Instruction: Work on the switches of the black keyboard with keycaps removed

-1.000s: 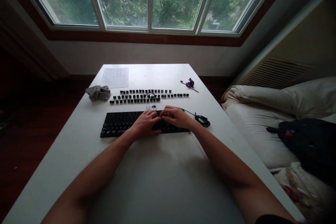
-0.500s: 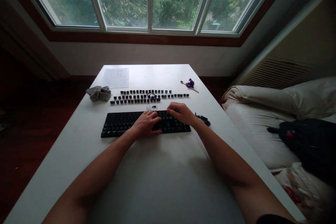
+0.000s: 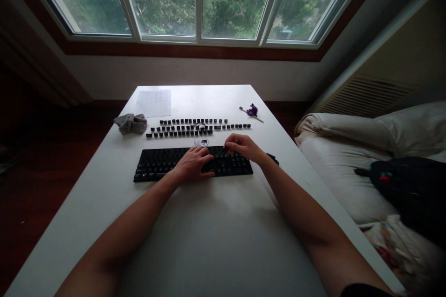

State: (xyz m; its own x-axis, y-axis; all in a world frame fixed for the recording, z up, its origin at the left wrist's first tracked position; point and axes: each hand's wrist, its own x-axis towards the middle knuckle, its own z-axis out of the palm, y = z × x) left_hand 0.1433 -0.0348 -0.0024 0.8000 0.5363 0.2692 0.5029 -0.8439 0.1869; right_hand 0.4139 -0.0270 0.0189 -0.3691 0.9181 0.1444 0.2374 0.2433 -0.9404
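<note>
Head view: looking forward and down over a long white rectangular surface (image 3: 209, 236), with two bare forearms reaching away from the camera.
Keyboard: a flat black computer keyboard (image 3: 163, 163) lies across the middle of the surface, its long side running left to right.
Left hand: the left hand (image 3: 193, 164) rests palm down on the keyboard's middle, fingers loosely spread, gripping nothing.
Right hand: the right hand (image 3: 244, 146) sits at the keyboard's far right edge, fingers curled down onto the keys; whether they pinch anything cannot be told.
Loose keycaps: rows of small black plastic keycaps (image 3: 195, 127) lie just beyond the keyboard, apart from it.
Small disc: a little clear round disc (image 3: 201, 141) sits between the keycap rows and the keyboard.
Far left: a crumpled grey cloth (image 3: 130, 123) and, beyond it, a white paper sheet (image 3: 154, 102).
Far right: a thin stick with a purple tuft (image 3: 251, 112).
Right of surface: a pale cushion (image 3: 365, 148) carrying a black bag (image 3: 411, 190).
</note>
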